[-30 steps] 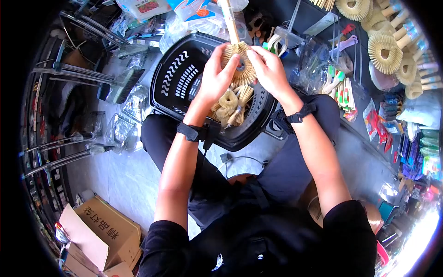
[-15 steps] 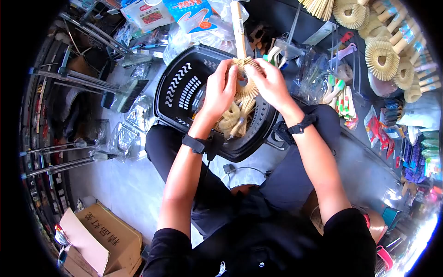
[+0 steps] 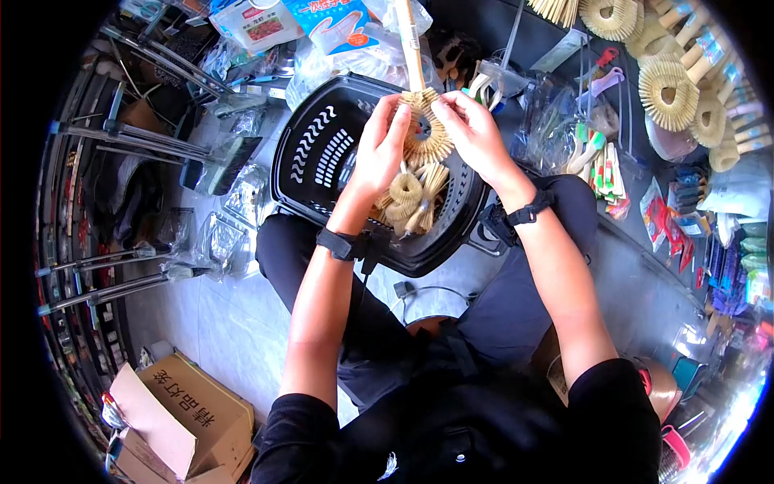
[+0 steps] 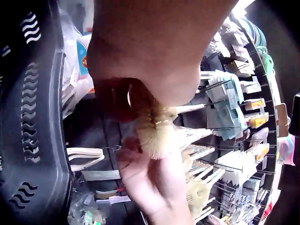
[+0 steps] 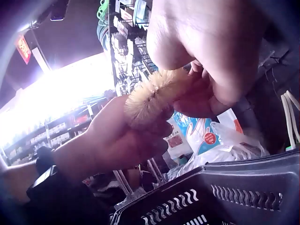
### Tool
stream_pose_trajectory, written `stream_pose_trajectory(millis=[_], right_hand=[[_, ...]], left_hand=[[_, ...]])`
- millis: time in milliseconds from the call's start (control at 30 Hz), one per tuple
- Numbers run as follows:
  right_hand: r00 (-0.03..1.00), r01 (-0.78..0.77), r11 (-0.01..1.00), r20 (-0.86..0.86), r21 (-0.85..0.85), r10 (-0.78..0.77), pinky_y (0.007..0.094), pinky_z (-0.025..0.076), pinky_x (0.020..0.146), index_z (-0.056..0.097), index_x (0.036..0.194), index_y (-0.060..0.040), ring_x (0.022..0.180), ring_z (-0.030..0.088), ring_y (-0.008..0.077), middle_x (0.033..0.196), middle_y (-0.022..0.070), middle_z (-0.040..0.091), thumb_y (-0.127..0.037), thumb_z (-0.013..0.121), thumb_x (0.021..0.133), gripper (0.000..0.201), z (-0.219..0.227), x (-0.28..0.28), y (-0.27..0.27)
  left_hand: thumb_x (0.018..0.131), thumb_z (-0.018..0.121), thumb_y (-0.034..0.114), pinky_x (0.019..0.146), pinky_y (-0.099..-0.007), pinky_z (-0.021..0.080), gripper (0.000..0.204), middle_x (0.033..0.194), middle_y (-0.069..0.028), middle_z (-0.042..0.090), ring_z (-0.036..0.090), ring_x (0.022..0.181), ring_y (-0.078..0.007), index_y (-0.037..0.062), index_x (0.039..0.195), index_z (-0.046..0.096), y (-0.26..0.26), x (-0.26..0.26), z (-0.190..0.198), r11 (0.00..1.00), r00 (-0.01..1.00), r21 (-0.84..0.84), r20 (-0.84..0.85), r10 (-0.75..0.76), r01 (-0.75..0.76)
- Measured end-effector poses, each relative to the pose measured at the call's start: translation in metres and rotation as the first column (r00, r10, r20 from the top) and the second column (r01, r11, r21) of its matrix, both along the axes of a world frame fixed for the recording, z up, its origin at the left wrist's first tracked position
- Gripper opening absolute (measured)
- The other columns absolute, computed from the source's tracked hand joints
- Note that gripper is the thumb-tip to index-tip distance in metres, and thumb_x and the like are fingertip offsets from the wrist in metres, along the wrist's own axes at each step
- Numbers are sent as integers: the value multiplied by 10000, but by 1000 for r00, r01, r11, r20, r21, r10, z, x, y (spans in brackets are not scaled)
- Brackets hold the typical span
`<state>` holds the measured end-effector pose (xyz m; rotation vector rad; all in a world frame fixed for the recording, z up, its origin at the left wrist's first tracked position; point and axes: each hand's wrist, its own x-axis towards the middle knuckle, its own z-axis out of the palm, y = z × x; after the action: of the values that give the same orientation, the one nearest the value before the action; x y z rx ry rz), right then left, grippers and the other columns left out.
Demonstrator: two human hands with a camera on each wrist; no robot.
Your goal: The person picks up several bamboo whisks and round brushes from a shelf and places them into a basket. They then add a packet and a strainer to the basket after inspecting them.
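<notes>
Between both hands, above the black basket (image 3: 282, 173), a pale bristle brush (image 3: 429, 145) with a ring-shaped head is held, its wooden handle (image 3: 409, 48) pointing away from the person. The left hand (image 3: 379, 145) pinches the left side of the ring near the handle. On the opposite side the right hand (image 3: 476, 137) grips the bristles with thumb and fingers. The right wrist view shows the bristles (image 5: 152, 96) between the two hands; some fingertips are hidden. More brushes (image 3: 405, 190) lie in the basket below.
Ring-headed brushes (image 3: 667, 93) hang at the upper right. Plastic bags and a blue packet (image 3: 330, 24) lie beyond the basket. Metal-handled tools (image 3: 145, 137) stand at the left, and a cardboard box (image 3: 201, 411) sits at the lower left.
The brush ring has turned to face the camera more fully, and its handle has shifted slightly left since half a second ago. Both hands keep hold; the right fingers have moved higher on the ring.
</notes>
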<state>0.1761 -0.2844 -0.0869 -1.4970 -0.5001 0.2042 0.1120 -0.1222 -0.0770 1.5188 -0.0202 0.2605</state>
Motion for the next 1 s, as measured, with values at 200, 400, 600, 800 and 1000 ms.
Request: stream_pose_trajectory(millis=[200,400,600,800,1000], right_hand=[[1000,-10,1000,-28,-11,10,228,480,728,637,1050,1,819,571,43,892,-9,652,-234,636,1026,237,3,-3,-3],[974,143,964,203,-226,-97,305,515,638,622,1014,-26,713,642,147,861,87,675,-205,740,918,234,10,-12,-4],[727,313,906,686,-287,-34,448,555,706,550,1030,-61,829,676,359,950,152,644,-274,804,806,400,16,-36,4],[732,148,942,674,-300,99,405,452,926,557,1236,-31,998,565,332,1066,155,574,-232,723,833,480,33,-38,-5],[906,116,984,421,-137,-48,427,463,965,533,1288,-24,1089,585,323,1163,170,593,-264,745,858,537,25,-34,0]], left_hand=[[1110,426,237,878,-246,482,319,1074,-26,625,570,935,-76,-10,1285,529,2,-3,0,997,998,-30,-21,-66,65],[1092,454,201,994,-332,462,357,1180,-89,627,586,1097,-182,-8,1379,495,6,1,-13,958,1000,285,6,13,-14],[1052,500,435,1145,-411,396,697,1548,-156,437,498,1368,-257,61,1590,263,0,-10,10,901,932,-310,-101,-348,303],[972,463,385,1108,-437,427,677,1500,-205,496,551,1294,-307,0,1521,365,4,-7,18,655,937,-735,-78,-340,176],[887,504,374,1177,-497,358,764,1559,-195,426,497,1364,-349,-17,1525,350,9,-6,22,520,934,-830,3,-357,202]])
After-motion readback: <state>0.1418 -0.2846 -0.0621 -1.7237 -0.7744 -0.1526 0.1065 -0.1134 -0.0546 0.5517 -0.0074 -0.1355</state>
